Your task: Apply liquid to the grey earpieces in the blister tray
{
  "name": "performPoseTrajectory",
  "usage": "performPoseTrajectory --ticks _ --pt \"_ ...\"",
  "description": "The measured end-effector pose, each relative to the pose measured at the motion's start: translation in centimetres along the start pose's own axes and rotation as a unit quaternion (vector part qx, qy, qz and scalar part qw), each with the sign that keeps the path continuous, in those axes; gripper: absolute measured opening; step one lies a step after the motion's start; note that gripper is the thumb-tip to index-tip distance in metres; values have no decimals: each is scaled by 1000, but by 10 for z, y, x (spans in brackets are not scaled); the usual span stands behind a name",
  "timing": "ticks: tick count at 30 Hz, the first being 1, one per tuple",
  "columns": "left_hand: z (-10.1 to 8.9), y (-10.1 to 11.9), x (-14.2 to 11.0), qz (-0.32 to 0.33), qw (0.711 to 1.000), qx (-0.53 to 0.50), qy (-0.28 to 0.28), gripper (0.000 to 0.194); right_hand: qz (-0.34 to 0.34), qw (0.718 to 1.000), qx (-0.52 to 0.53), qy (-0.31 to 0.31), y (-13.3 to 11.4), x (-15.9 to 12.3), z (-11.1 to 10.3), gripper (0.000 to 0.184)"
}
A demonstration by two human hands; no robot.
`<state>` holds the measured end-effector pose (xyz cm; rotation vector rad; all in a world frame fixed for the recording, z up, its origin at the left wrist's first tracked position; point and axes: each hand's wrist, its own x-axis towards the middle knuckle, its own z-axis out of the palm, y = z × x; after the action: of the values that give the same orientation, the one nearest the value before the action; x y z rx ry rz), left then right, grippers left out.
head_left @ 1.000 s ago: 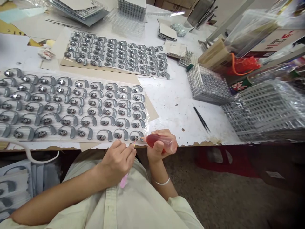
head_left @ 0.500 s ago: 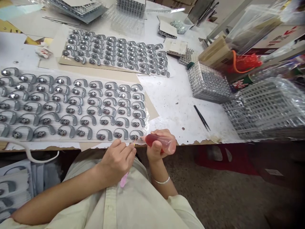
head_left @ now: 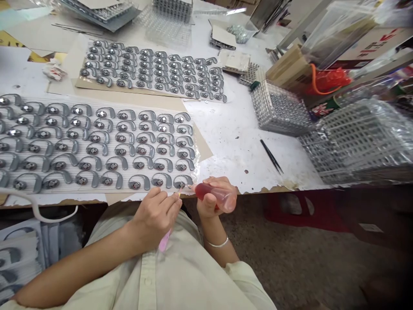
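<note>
Left hand (head_left: 156,215): fingers together, pinched on a slim pick (head_left: 164,240) with a pink handle; its pale tip sits just below the end earpiece (head_left: 180,183), contact cannot be confirmed

Right hand (head_left: 210,203): fingers curled round a red translucent squeeze bottle (head_left: 219,199), thumb on its near side, nozzle (head_left: 193,187) pointing at the same earpiece; metal bangle (head_left: 217,244) on the wrist

Earpiece location: bottom row, right end, on a ribbed clear plastic sheet (head_left: 74,191) near the edge of a white workbench (head_left: 232,146)

Earpiece condition: curved grey hook, round metal disc at one end; matches its neighbours in neat rows

Second batch: grey ear-hook pieces (head_left: 151,71) in rows on cardboard, further along the bench

Bench right: black tweezers (head_left: 271,156) lying beside a plastic-wrapped wire rack (head_left: 280,110)
</note>
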<state>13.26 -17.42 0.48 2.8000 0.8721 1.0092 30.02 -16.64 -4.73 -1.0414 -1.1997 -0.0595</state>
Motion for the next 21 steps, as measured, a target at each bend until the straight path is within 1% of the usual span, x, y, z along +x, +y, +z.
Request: performPoseTrajectory --ticks 5,9,13,17,21 --pt "-1 -2 1 3 1000 -11 1 12 -13 1000 5 18 1 -1 0 27" --pt "-2 -3 3 -2 1000 -18 0 13 -22 999 20 15 0 0 0 26" --pt "0 -7 0 -8 999 -44 18 11 -23 999 34 17 0 -1 -1 27" --pt "3 -12 -4 -11 997 -76 25 15 -36 999 18 23 1 -3 -1 28" --pt "3 -14 -3 -25 994 -105 31 15 -40 998 31 31 1 -4 0 28"
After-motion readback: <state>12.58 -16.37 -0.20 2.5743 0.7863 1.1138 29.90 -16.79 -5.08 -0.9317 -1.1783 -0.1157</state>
